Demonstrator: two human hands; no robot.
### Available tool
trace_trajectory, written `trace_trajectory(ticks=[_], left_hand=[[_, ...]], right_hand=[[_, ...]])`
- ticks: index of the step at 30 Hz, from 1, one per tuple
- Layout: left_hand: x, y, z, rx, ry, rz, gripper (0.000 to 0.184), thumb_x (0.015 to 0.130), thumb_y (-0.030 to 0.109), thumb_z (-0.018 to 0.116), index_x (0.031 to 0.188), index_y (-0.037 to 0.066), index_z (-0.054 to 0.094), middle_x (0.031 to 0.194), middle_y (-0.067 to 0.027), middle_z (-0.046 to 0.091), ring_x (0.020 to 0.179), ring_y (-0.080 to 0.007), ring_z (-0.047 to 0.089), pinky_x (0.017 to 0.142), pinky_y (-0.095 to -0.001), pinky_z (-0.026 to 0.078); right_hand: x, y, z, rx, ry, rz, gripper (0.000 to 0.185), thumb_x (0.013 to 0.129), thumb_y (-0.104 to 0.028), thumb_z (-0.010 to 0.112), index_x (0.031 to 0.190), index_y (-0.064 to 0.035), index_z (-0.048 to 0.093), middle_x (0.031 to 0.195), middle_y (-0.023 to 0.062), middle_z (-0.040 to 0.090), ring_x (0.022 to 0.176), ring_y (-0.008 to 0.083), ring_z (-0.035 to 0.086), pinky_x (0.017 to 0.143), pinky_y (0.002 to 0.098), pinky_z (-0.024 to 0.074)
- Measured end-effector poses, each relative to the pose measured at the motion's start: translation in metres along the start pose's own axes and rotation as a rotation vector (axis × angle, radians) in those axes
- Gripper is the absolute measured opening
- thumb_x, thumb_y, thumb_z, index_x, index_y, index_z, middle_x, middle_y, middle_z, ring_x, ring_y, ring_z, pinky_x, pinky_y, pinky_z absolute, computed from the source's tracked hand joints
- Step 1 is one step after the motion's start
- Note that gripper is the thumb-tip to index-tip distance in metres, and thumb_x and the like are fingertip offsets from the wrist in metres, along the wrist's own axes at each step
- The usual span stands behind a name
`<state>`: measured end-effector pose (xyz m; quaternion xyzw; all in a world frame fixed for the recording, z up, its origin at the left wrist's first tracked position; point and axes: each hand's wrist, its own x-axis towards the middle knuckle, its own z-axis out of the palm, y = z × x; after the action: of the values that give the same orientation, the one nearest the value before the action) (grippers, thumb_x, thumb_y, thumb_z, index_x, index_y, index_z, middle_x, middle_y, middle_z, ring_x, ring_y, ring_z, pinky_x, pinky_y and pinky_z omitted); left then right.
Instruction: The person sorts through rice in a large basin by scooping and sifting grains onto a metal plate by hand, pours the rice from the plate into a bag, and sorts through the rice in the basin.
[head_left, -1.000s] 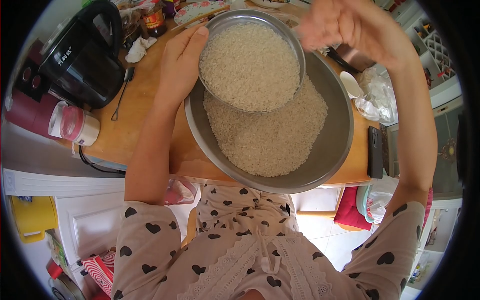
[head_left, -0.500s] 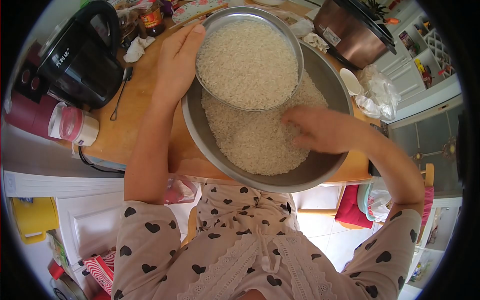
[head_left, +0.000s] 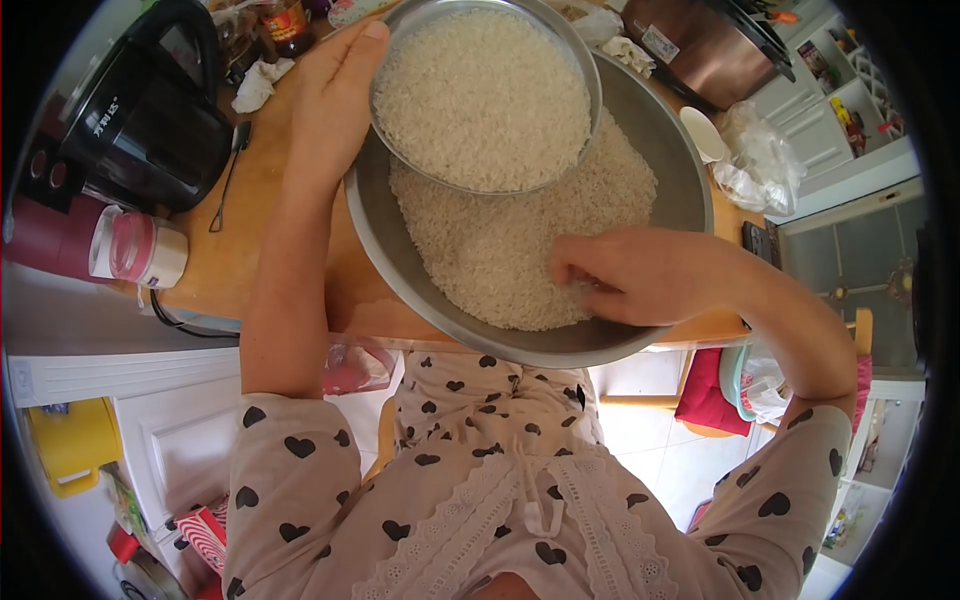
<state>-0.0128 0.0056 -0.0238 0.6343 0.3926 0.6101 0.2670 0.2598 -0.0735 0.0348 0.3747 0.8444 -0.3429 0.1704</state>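
A black kettle [head_left: 150, 130] is standing at the left on the wooden table [head_left: 230, 255], with a pink-and-white jar [head_left: 150, 250] sitting near it. The left hand [head_left: 335, 100] is holding the smaller metal bowl [head_left: 597, 95] of rice by its edge, thumb pressing the rim, the other fingers mostly hiding. The bowl is overlapping a large basin [head_left: 683, 180] that is holding more rice [head_left: 490, 255]. The right hand [head_left: 640, 275] is reaching into that rice, fingers curling; blur is concealing whether they are pinching grains. Beyond, a white cup [head_left: 703, 135] is lying beside a plastic bag [head_left: 758, 165].
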Motion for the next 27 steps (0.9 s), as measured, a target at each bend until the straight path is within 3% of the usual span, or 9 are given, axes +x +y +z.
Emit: trace_trajectory(ticks=[1,4,7,10,13,16,19,25,27], left_hand=[[0.000,-0.001,0.001,-0.019,0.001,-0.013,0.037,0.098,0.030,0.053,0.114,-0.001,0.063,0.101,-0.0009,0.064,0.090,-0.0080,0.056,0.081,-0.0208,0.043],[0.001,-0.003,0.000,-0.038,-0.011,-0.031,0.037,0.098,0.030,0.052,0.114,-0.001,0.063,0.101,-0.0005,0.064,0.090,-0.0074,0.056,0.081,-0.0206,0.043],[0.002,-0.009,-0.002,-0.029,-0.015,-0.023,0.036,0.098,0.029,0.052,0.114,-0.001,0.064,0.100,0.0001,0.064,0.090,-0.0070,0.056,0.080,-0.0204,0.043],[0.002,-0.006,-0.003,-0.008,-0.038,-0.026,0.035,0.098,0.029,0.051,0.113,-0.001,0.064,0.099,0.0003,0.065,0.089,-0.0068,0.056,0.079,-0.0204,0.043],[0.004,-0.010,-0.009,-0.061,-0.049,-0.111,0.035,0.098,0.029,0.051,0.113,-0.001,0.064,0.098,0.0004,0.065,0.088,-0.0070,0.056,0.079,-0.0204,0.043],[0.002,-0.006,-0.006,-0.064,-0.026,-0.129,0.036,0.098,0.029,0.052,0.113,-0.001,0.064,0.098,-0.0001,0.065,0.089,-0.0074,0.057,0.080,-0.0205,0.043],[0.002,-0.005,-0.005,-0.066,-0.003,-0.131,0.036,0.098,0.029,0.053,0.113,-0.001,0.064,0.099,-0.0008,0.065,0.090,-0.0078,0.057,0.081,-0.0207,0.043],[-0.001,0.003,0.001,-0.046,-0.002,-0.057,0.037,0.097,0.030,0.053,0.113,-0.002,0.064,0.100,-0.0013,0.065,0.091,-0.0079,0.057,0.081,-0.0208,0.042],[0.001,0.001,0.001,-0.022,0.008,-0.059,0.038,0.098,0.028,0.052,0.116,-0.003,0.063,0.101,-0.0032,0.065,0.092,-0.0096,0.057,0.082,-0.0228,0.043]], right_hand=[[-0.001,-0.005,-0.001,0.106,-0.045,-0.042,0.027,0.086,-0.012,0.052,0.111,-0.0021,0.054,0.095,0.0186,0.065,0.093,0.0378,0.062,0.082,0.0454,0.0484],[0.006,0.001,-0.007,0.082,0.186,-0.010,0.026,0.086,-0.011,0.051,0.111,-0.0031,0.054,0.098,0.0184,0.063,0.095,0.0373,0.061,0.084,0.0445,0.0477],[0.016,0.014,0.010,-0.034,0.312,-0.130,0.027,0.086,-0.008,0.050,0.112,-0.0047,0.054,0.102,0.0186,0.061,0.099,0.0351,0.059,0.088,0.0438,0.0460],[0.012,0.010,0.017,0.034,0.187,-0.332,0.024,0.087,-0.002,0.051,0.110,-0.0048,0.054,0.101,0.0136,0.057,0.101,0.0305,0.056,0.088,0.0404,0.0441],[0.003,0.016,0.000,0.093,0.017,-0.311,0.019,0.086,-0.001,0.051,0.104,-0.0035,0.057,0.102,0.0130,0.058,0.101,0.0317,0.056,0.088,0.0399,0.0440],[0.003,0.033,-0.006,-0.186,0.235,-0.108,0.011,0.087,-0.005,0.052,0.097,-0.0027,0.057,0.098,0.0141,0.060,0.096,0.0328,0.058,0.083,0.0405,0.0451],[0.004,0.028,-0.008,-0.216,0.103,0.155,0.023,0.089,-0.019,0.051,0.103,-0.0013,0.059,0.098,0.0189,0.063,0.098,0.0353,0.061,0.085,0.0441,0.0465],[0.006,-0.007,0.009,0.013,0.032,0.101,0.040,0.088,-0.037,0.059,0.102,0.0000,0.057,0.094,0.0232,0.063,0.088,0.0394,0.062,0.079,0.0466,0.0476],[0.011,-0.011,0.016,0.080,0.042,0.031,0.041,0.087,-0.037,0.060,0.103,0.0006,0.057,0.092,0.0223,0.064,0.084,0.0361,0.063,0.075,0.0439,0.0487]])
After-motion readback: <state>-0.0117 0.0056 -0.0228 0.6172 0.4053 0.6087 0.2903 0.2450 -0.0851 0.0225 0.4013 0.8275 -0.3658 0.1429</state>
